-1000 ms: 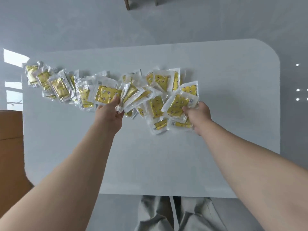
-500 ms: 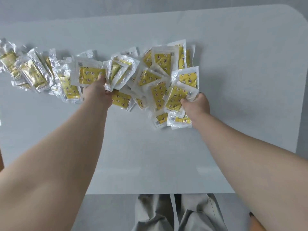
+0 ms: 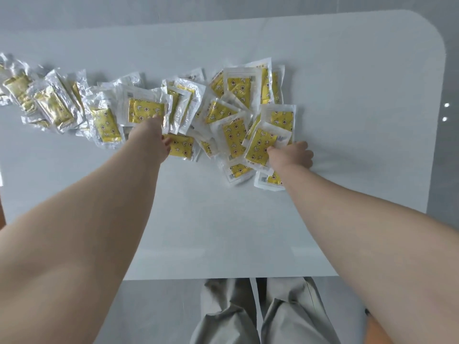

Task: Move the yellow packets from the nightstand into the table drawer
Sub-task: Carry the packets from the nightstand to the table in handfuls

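Around both thumbs, yellow packets lie heaped across the white nightstand; the left hand pinches one packet, the right hand pinches another, fingers curled beneath

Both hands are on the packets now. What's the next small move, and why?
Probably sweep both hands inward to bunch the yellow packets into one pile. They lie strewn in a long row across the white top, the left hand mid-row, the right hand pinching one at the right end.

Looks domestic, bedroom-type: white rounded-corner nightstand on glossy grey floor, ceiling-light reflections far right.
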Tool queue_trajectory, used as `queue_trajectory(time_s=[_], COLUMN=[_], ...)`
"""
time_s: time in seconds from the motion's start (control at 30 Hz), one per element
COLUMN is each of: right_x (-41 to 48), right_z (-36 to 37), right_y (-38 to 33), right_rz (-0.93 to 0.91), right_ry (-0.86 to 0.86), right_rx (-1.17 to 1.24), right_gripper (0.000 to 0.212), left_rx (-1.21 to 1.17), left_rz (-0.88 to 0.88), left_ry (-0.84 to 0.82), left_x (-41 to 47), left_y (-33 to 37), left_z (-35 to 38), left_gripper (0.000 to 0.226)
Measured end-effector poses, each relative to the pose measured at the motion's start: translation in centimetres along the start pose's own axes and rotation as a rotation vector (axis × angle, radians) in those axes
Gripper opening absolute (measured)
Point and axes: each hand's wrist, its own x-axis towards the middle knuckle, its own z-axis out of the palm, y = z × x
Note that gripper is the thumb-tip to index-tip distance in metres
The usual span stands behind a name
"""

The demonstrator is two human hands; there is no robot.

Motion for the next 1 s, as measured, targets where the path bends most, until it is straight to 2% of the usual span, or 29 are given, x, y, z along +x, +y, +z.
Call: queue_trajectory(time_s=[0.2, 0.33, 0.47, 0.6, 0.87, 0.93, 1.0], right_x=[-4.8, -10.6, -18.2, -23.6, -30.8, -32.7, -34.5], right_z=[-4.1, -7.4, -11.6, -13.9, -14.1, -14.3, -14.2], right_y=[0.2, 0.6, 1.3, 2.3, 6.4, 7.5, 8.9], right_rz=[-0.083, -0.233, -0.381, -0.445, -0.580, -0.607, -0.627], right_ry=[-0.062, -0.155, -0.263, -0.322, -0.452, -0.493, -0.530], right_rx=[0.060, 0.168, 0.222, 0.235, 0.134, 0.135, 0.122], right_gripper=[0.052, 0.017, 0.038, 0.026, 0.044, 0.039, 0.023], left_rx=[-0.005, 0.006, -0.034, -0.085, -0.349, -0.401, -0.462], left_rz=[-0.023, 0.033, 0.108, 0.122, 0.127, 0.134, 0.140], left_ry=[-0.033, -0.106, -0.122, -0.172, -0.158, -0.157, -0.152], left_x=[-6.2, -13.1, -20.8, -27.0, -34.5, -35.7, -36.7], left_y=[-2.5, -5.2, -8.5, -12.1, -19.0, -21.1, -23.2], left_z=[-2.7, -6.1, -10.3, -13.7, -20.6, -22.1, -23.6], left_gripper=[0.024, 0.020, 0.007, 0.007, 0.006, 0.008, 0.010])
